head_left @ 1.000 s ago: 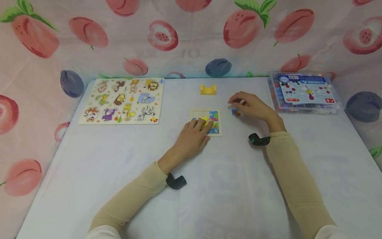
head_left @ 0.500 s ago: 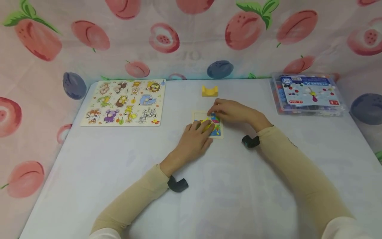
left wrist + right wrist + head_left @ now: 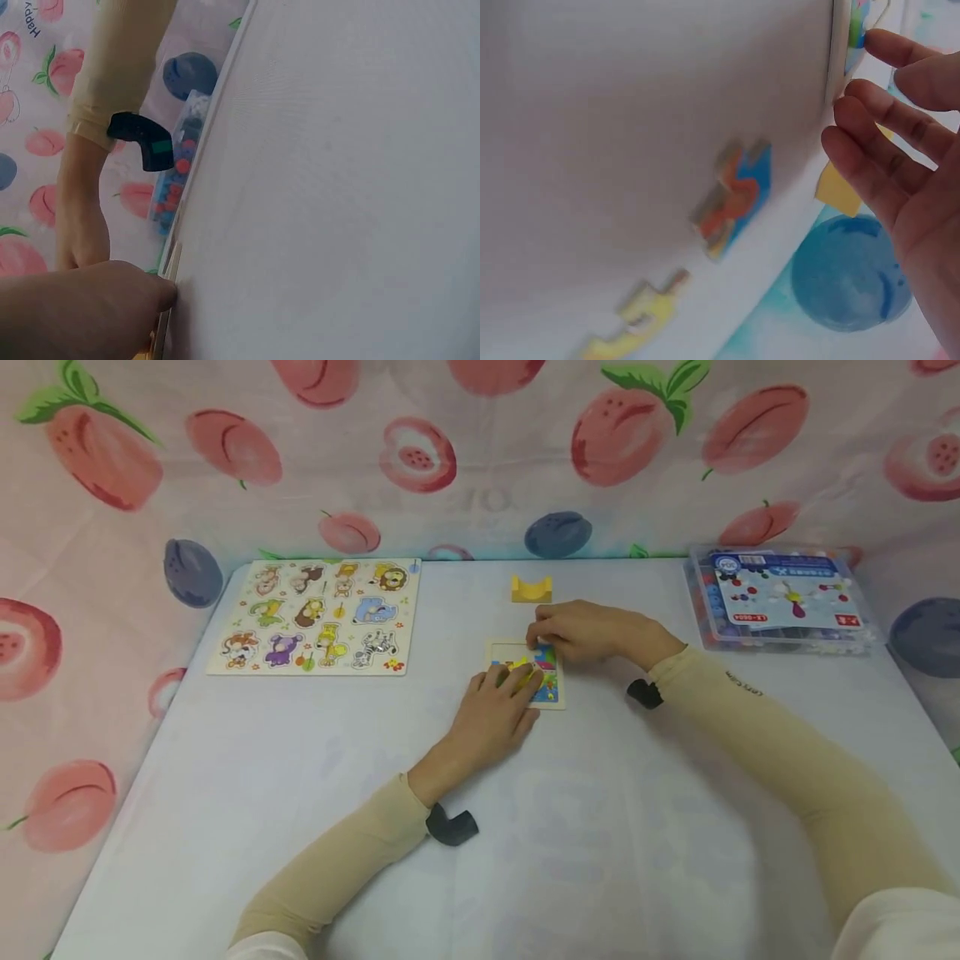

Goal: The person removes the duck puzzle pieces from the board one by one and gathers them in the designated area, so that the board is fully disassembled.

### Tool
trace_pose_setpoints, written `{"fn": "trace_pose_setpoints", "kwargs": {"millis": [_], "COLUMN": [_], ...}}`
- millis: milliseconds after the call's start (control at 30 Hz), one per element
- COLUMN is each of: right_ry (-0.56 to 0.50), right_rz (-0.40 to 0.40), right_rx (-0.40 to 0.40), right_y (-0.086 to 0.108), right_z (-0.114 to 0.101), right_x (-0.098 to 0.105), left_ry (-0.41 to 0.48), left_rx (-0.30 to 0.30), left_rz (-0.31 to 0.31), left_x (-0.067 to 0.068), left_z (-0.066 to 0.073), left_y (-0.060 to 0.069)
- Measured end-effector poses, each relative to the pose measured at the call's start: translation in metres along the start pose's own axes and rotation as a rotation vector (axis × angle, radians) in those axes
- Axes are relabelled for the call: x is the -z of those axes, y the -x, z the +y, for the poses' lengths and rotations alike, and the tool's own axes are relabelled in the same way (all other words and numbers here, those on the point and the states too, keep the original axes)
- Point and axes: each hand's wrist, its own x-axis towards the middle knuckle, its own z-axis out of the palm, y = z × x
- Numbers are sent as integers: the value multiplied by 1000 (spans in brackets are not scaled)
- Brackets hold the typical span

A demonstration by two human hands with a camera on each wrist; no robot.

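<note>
My left hand rests its extended fingers on a small framed jigsaw puzzle in the head view. The frame's upper left part shows bare wood. At the puzzle's upper right corner is my right hand. In the right wrist view, a fingertip of it touches the puzzle's printed face, and its fingers are loosely bent with nothing between them. A loose blue and orange puzzle piece and a yellow puzzle piece lie on the table there. The left wrist view shows mostly the back of my left hand.
A yellow notched block stands behind the puzzle. At the back left lies an animal puzzle board. A clear plastic case with a printed label sits at the back right. A fruit-patterned cloth hangs behind the table.
My right hand has moved left from beside the loose blue and orange piece to the puzzle's upper right corner. My left hand has stayed on the puzzle.
</note>
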Motion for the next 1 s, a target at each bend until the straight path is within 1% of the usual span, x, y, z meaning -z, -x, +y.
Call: {"fn": "trace_pose_setpoints", "kwargs": {"millis": [67, 167, 233, 333, 400, 533, 667, 767, 900, 1000], "right_ry": [39, 111, 140, 157, 156, 151, 120, 73, 6, -35], "right_rz": [-36, -93, -127, -156, -159, -130, -94, -59, 6, 50], "right_rx": [14, 58, 78, 92, 96, 119, 120, 98, 56, 19], "right_y": [-4, -10, -13, -16, -17, -17, -16, -14, -12, -9], "right_z": [-2, -4, -6, -7, -7, -5, -3, -2, -2, 0], "right_x": [3, 5, 5, 7, 9, 10, 9, 7, 2, -1], "left_ry": [-1, -1, -7, -14, -19, -22, -28, -31, -27, -25], "left_rx": [4, 6, 5, 6, 8, 11, 11, 11, 17, 20], "left_rz": [-2, -8, -13, -14, -14, -16, -22, -28, -38, -32], "left_x": [0, -1, -1, -2, -2, -1, -1, -1, 0, 0], "left_z": [0, 1, 1, 2, 1, 1, 2, 2, 2, 2], "left_y": [0, 1, 1, 1, 0, -1, -1, -1, -1, 0]}}
